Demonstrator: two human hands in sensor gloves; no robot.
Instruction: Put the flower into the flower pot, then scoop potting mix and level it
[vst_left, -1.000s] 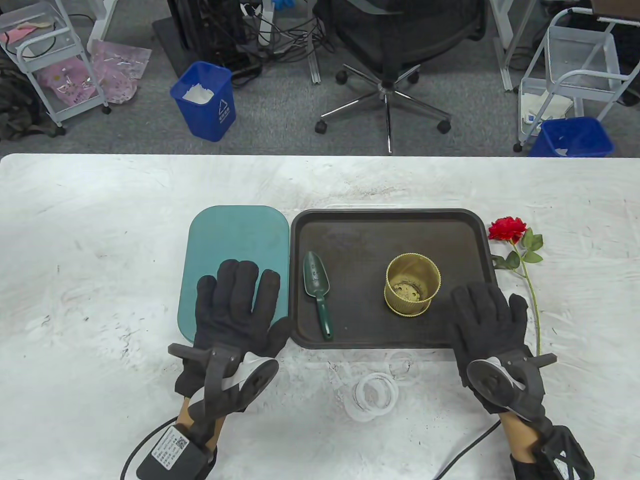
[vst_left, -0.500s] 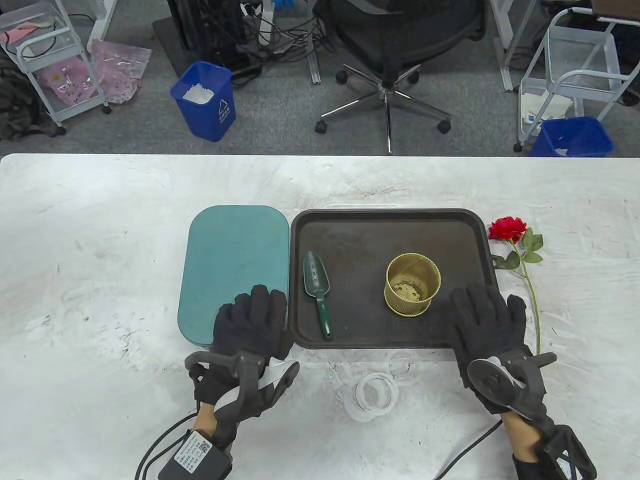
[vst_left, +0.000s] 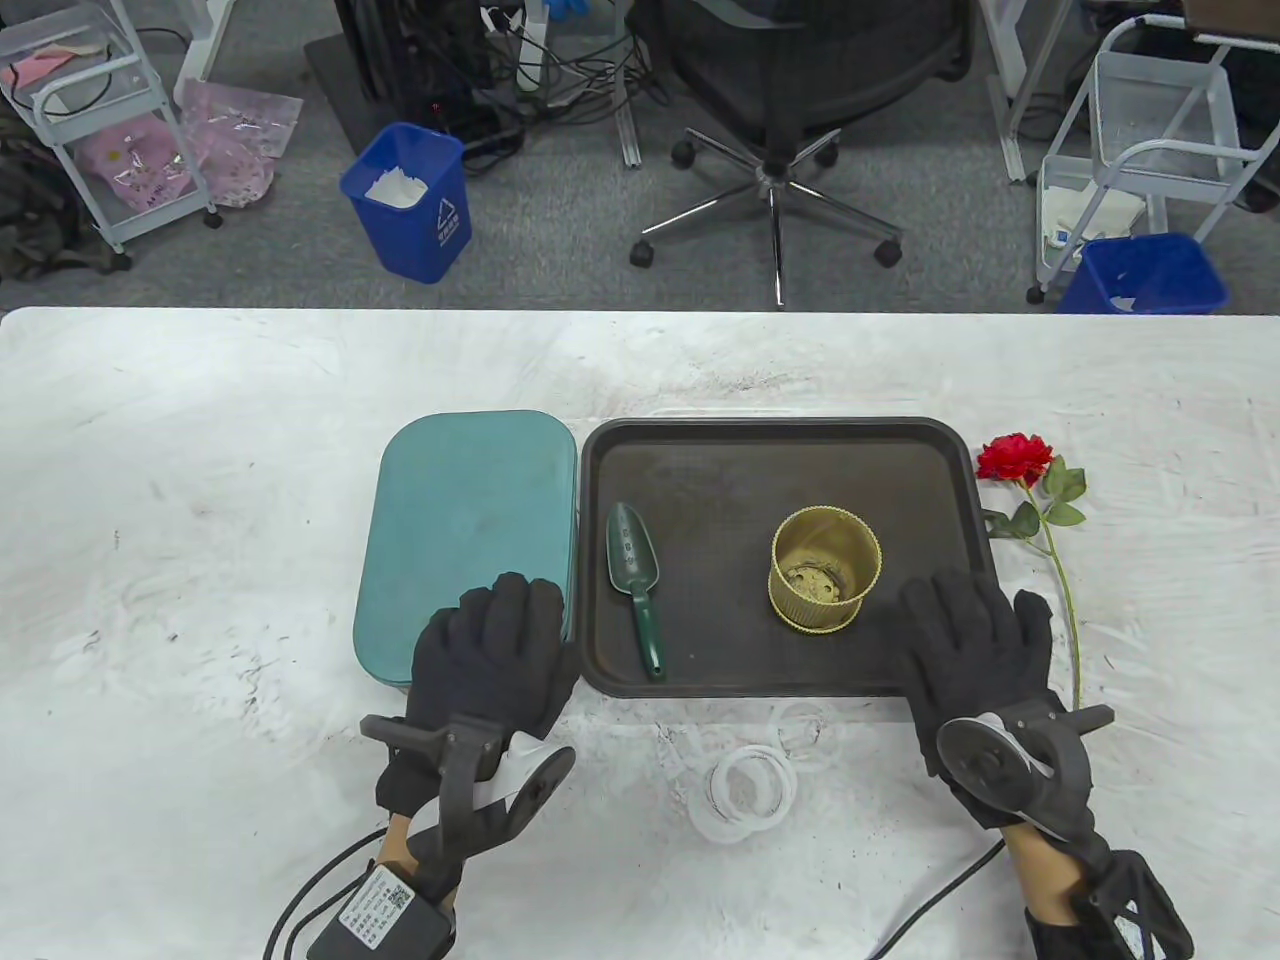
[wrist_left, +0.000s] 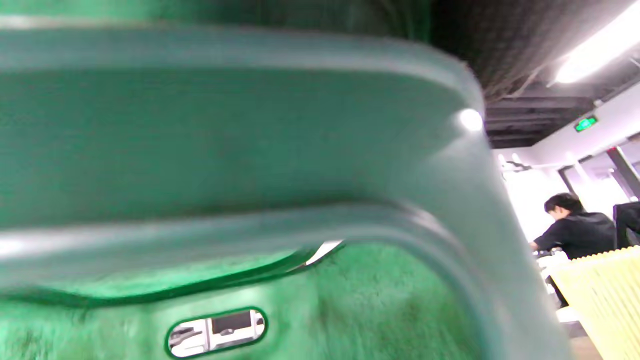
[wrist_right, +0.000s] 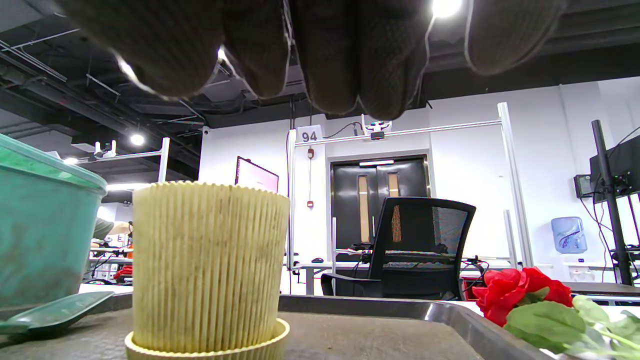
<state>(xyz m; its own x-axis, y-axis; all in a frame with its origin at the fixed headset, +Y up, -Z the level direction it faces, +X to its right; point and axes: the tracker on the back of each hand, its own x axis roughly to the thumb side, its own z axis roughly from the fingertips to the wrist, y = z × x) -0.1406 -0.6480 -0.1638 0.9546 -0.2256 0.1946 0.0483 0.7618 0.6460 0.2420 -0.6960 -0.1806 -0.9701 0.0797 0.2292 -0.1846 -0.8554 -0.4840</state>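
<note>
A red rose (vst_left: 1015, 458) lies on the white table just right of the dark tray (vst_left: 770, 428), its stem running toward me. On the tray stand an empty ribbed yellow flower pot (vst_left: 825, 580) and a green trowel (vst_left: 634, 575). A lidded teal box (vst_left: 470, 500) sits against the tray's left side. My left hand (vst_left: 500, 640) grips the lid's near right corner with curled fingers; the left wrist view shows only the lid's rim (wrist_left: 225, 140). My right hand (vst_left: 975, 640) lies flat on the tray's near right corner. The right wrist view shows the pot (wrist_right: 207, 265), rose (wrist_right: 520, 292) and fingers (wrist_right: 330, 55).
White plastic rings (vst_left: 748, 785) lie on the table in front of the tray, between my wrists. Glove cables trail off the near edge. Beyond the far edge stand an office chair (vst_left: 790, 100), blue bins (vst_left: 410, 200) and wire carts. A person (wrist_left: 575, 230) sits far off.
My left hand slid back from lying flat on the teal lid to its near right corner, and its fingers curled over the edge. The right hand stayed put.
</note>
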